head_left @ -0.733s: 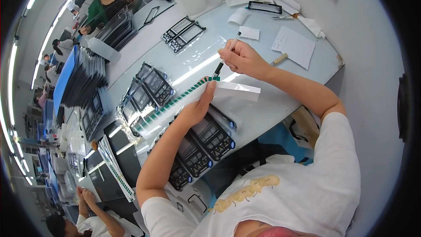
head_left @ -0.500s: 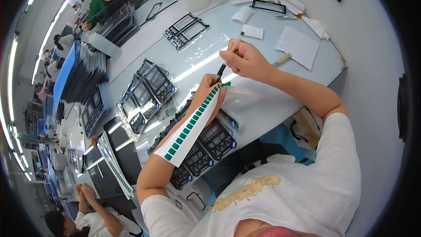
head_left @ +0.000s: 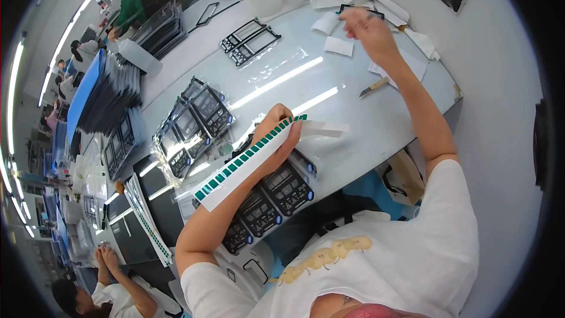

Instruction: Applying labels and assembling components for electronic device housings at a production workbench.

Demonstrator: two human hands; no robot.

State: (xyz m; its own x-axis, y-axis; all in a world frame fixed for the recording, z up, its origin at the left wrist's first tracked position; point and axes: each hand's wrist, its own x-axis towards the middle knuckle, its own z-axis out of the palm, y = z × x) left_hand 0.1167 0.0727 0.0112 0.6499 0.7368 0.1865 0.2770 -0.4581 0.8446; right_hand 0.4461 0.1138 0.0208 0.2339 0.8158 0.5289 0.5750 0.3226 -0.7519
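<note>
Left hand (head_left: 276, 135) grips a strip (head_left: 247, 162) of green labels, most unpeeled; right hand (head_left: 366, 28), blurred, perhaps pinches something small over the table (head_left: 365, 123).

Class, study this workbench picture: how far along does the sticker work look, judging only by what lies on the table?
Done: cannot tell which black panels already carry stickers. In hand: the left hand holds a white strip of green stickers, most still on it; the right hand is raised over the far table. Left: many stickers, plus stacked panels.
</note>
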